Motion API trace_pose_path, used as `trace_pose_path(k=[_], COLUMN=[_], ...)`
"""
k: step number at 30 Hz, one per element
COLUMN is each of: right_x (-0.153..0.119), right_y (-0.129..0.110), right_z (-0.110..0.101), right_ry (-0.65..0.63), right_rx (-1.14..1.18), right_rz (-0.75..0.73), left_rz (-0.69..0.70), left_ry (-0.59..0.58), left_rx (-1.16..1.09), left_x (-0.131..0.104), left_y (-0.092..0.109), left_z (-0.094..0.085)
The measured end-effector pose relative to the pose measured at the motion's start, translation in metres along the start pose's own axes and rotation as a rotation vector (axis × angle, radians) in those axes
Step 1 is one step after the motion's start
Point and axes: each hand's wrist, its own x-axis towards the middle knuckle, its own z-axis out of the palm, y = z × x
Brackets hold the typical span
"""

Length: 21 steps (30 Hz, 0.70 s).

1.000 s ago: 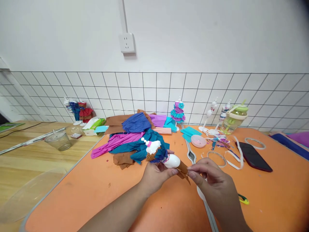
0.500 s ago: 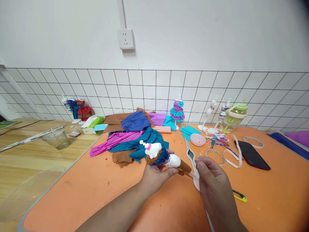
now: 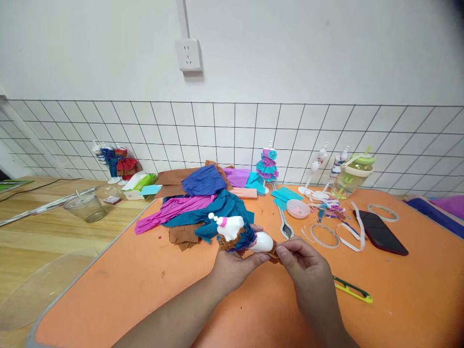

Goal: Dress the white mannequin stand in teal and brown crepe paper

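Note:
A white figure (image 3: 232,227) with a pink band and blue and brown crepe ruffles lies tilted over the orange table. My left hand (image 3: 234,268) is wrapped round its middle from below, thumb along the white rounded part (image 3: 263,241). At the figure's right end, my right hand (image 3: 302,263) pinches a brown crepe piece (image 3: 276,250) between thumb and fingers. The figure's far end is hidden behind the right hand.
Crumpled crepe paper (image 3: 203,181) lies behind the left hand. Scissors (image 3: 286,229), a pink dish (image 3: 297,209), tape rings (image 3: 325,236), a phone (image 3: 380,233) and a yellow-green cutter (image 3: 353,289) are on the right. A bottle (image 3: 351,176) stands near the tiled wall.
My right hand has moved left, onto the brown piece at the figure's end. More of the cutter now shows. My left hand has kept its hold.

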Motion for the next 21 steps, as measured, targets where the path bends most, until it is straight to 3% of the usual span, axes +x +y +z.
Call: trace_pose_path(k=[10,12,17,19,21], right_x=[-0.007,-0.008,-0.01,-0.011,-0.01], right_y=[0.005,0.005,0.006,0.006,0.006], right_z=[0.011,0.011,0.003,0.0,-0.002], right_ry=[0.148,0.202,0.285,0.256,0.22], right_rx=[-0.011,-0.074,-0.38,-0.368,-0.323], right_rz=[-0.058,-0.155,-0.677,-0.729,-0.67], left_rz=[-0.033,-0.038,-0.061,-0.068,-0.075], left_ry=[0.029,0.024,-0.033,-0.041,-0.031], left_rx=[0.008,0.017,0.037,0.032,0.026], left_x=[-0.003,-0.003,-0.005,-0.006,-0.007], left_y=[0.0,0.0,-0.002,-0.002,-0.002], left_z=[0.003,0.003,0.005,0.006,0.007])
